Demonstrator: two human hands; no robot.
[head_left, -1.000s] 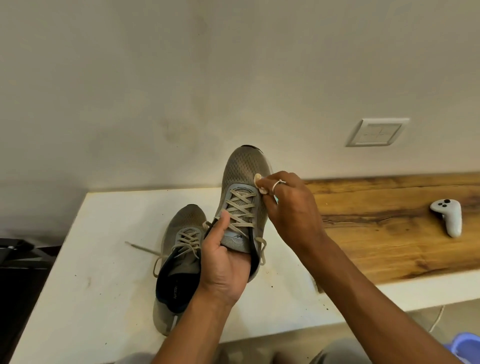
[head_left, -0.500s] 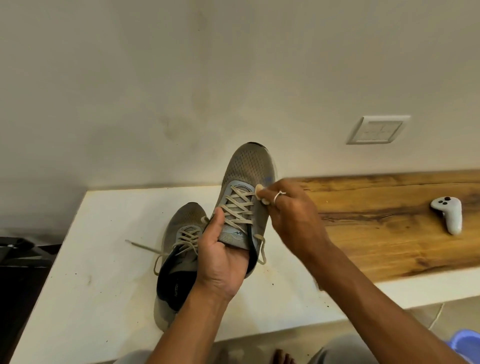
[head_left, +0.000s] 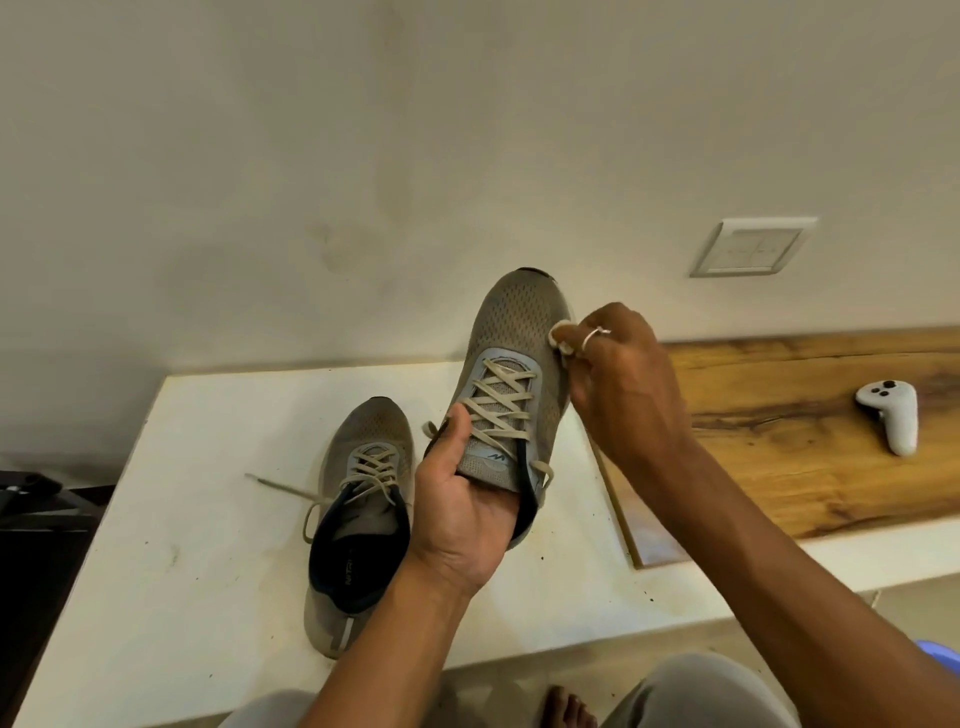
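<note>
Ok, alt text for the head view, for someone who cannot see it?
The left hand holds a grey laced shoe up while the right hand presses a small white wad against its toe side. A second grey shoe lies on the white counter, a white controller on the wooden slab.

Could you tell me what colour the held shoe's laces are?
The laces are beige; head view.

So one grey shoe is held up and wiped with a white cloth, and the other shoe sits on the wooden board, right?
Not quite. The head view shows the other shoe on the white counter, not the wooden board. The rest is right: the left hand holds one grey shoe up, the right hand wipes it with a white cloth.
</note>
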